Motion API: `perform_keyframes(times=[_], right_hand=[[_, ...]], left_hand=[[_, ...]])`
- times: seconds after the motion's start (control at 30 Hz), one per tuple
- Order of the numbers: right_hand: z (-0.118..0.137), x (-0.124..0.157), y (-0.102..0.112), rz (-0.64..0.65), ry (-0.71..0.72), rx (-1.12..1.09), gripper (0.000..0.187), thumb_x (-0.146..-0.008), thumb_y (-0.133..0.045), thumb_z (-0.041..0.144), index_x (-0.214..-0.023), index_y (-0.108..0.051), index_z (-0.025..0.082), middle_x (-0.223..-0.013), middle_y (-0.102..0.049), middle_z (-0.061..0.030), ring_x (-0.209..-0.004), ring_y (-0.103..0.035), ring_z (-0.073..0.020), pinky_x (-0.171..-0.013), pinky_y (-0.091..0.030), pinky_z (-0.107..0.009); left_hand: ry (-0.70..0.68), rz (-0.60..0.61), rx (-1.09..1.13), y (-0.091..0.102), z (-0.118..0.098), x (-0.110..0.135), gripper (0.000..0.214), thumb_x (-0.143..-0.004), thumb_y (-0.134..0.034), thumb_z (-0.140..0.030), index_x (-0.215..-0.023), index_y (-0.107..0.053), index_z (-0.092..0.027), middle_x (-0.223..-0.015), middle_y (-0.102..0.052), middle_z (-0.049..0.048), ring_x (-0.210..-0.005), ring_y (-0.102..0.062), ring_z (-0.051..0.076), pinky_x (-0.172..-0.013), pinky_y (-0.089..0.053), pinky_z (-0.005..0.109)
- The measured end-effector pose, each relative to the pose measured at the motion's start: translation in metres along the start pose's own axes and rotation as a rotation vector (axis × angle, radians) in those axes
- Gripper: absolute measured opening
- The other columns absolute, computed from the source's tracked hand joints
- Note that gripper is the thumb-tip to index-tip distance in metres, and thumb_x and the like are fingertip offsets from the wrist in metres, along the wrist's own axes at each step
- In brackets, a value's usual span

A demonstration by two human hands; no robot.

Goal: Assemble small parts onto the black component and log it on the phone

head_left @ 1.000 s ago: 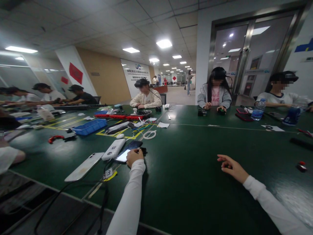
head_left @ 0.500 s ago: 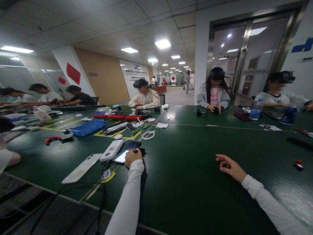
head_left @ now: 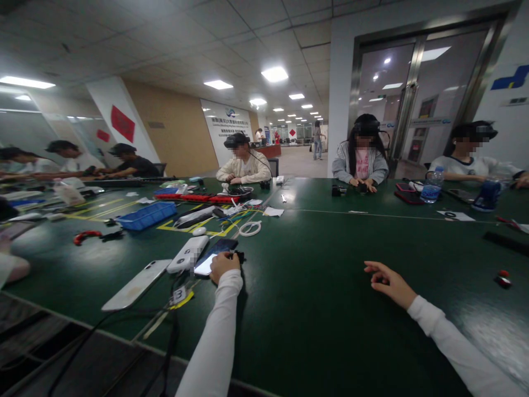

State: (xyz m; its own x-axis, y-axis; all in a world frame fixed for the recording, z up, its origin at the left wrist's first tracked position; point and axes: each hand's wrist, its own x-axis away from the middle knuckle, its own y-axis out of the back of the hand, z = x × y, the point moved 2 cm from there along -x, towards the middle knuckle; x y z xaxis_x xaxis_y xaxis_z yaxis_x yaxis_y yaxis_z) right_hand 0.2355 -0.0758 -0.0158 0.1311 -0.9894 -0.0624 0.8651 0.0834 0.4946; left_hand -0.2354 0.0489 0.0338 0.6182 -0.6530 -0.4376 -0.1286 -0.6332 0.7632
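Note:
My left hand (head_left: 224, 268) is closed, its back toward me, with a small black object (head_left: 238, 256) at its fingertips; the kind of object is too small to tell. Just beside that hand lies a phone with a bright screen (head_left: 205, 266), and a dark phone (head_left: 226, 244) is partly behind it. A white power bank (head_left: 188, 255) and a white phone (head_left: 136, 285) lie farther left. My right hand (head_left: 390, 283) holds nothing; its fingers are apart and slightly bent over the green table (head_left: 314, 298).
A blue tray (head_left: 147, 215), a coiled white cable (head_left: 250, 228) and red tools or strips (head_left: 198, 198) lie on the left. Black cables (head_left: 171, 336) hang over the near edge. A red and black item (head_left: 503, 279) and a water bottle (head_left: 432, 186) are on the right. Several people sit around.
Both my hands stay in the same places. The view has shifted very slightly. Across the table, a person in a striped top has moved their hands a little around a black object.

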Motion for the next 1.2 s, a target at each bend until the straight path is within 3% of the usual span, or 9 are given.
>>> perform_keyframes(times=[0.5,0.83,1.2], right_hand=[[-0.004,-0.001,-0.001,0.005,0.024,-0.018,0.051,-0.07,-0.051,0.023,-0.118,-0.034,0.027,-0.112,-0.049,-0.004,-0.082,-0.055,-0.0166,-0.074,-0.042,-0.036],[0.001,0.001,0.0,0.005,0.022,-0.022,0.051,-0.069,-0.051,0.023,-0.118,-0.035,0.027,-0.112,-0.049,-0.0038,-0.081,-0.055,-0.017,-0.073,-0.043,-0.036],[-0.004,-0.002,-0.001,-0.001,0.021,-0.003,0.05,-0.07,-0.051,0.023,-0.118,-0.036,0.027,-0.112,-0.049,-0.0036,-0.082,-0.055,-0.0161,-0.073,-0.043,-0.035]], left_hand=[[-0.031,0.034,-0.033,-0.003,0.0,0.0,0.028,-0.069,-0.049,-0.037,-0.088,-0.058,-0.02,-0.097,-0.052,0.0109,-0.091,-0.045,0.027,-0.071,-0.038,0.039],[-0.189,0.051,0.011,-0.009,-0.002,-0.003,0.026,-0.073,-0.046,-0.025,-0.095,-0.058,-0.022,-0.1,-0.056,0.0071,-0.096,-0.044,0.025,-0.075,-0.037,0.036],[-0.246,0.067,-0.038,-0.011,-0.003,-0.005,0.023,-0.073,-0.045,-0.029,-0.088,-0.058,-0.018,-0.091,-0.058,0.0087,-0.089,-0.048,0.021,-0.076,-0.036,0.031]])
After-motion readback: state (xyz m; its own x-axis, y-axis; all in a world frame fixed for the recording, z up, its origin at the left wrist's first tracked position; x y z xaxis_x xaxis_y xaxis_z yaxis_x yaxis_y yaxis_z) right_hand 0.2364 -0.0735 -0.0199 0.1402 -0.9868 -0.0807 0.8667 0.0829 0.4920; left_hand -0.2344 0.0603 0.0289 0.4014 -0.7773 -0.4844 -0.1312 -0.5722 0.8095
